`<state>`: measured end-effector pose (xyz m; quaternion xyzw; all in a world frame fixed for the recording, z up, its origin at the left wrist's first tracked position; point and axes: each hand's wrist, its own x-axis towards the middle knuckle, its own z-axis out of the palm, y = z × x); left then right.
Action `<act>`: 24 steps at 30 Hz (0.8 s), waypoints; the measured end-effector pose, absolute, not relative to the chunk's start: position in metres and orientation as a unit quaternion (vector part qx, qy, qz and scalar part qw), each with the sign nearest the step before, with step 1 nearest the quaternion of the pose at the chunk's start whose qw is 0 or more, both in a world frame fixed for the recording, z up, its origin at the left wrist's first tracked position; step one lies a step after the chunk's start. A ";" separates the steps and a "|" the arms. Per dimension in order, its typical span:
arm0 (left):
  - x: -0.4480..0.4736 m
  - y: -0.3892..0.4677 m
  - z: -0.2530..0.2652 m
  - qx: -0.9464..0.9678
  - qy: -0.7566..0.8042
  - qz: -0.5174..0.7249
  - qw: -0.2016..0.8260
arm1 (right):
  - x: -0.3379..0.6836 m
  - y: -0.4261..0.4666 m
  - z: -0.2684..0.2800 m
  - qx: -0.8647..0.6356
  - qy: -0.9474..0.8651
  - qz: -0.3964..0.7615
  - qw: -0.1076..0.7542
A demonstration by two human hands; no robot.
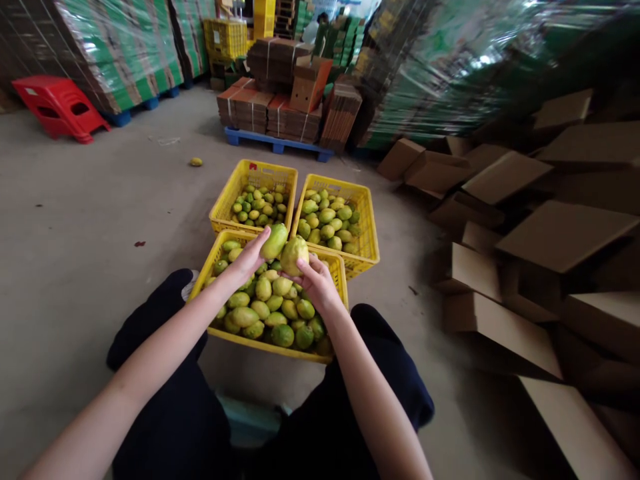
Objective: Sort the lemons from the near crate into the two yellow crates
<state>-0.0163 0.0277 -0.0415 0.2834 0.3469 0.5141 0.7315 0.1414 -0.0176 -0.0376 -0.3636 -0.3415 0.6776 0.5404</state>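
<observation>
My left hand [251,255] is closed round a green lemon [275,241], its thumb along the near side. Beside it, my right hand [316,279] grips a yellower lemon [295,256] with thumb and fingers. Both fruits are held close together above the near yellow crate [270,347], which is filled with green and yellow lemons [263,289]. Beyond it stand two more yellow crates: the far left crate [225,208] has smaller lemons [257,205], and the far right crate [371,230] holds larger greenish ones [327,216].
A single lemon [196,162] lies on the floor near a red stool [60,107]. Empty cardboard boxes [490,327] are piled on the right. Flattened cartons [295,120] rest on a blue pallet [275,142] ahead, between wrapped green stacks [120,47]. My knees flank the near crate.
</observation>
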 end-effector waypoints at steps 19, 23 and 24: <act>-0.018 0.024 -0.035 0.237 0.318 0.510 0.763 | 0.146 -0.010 -0.043 -0.381 -0.392 0.563 0.620; -0.020 0.025 -0.040 0.263 0.308 0.536 0.741 | 0.149 -0.011 -0.038 -0.379 -0.401 0.541 0.635; -0.020 0.026 -0.041 0.260 0.314 0.536 0.739 | 0.149 -0.011 -0.038 -0.383 -0.394 0.545 0.633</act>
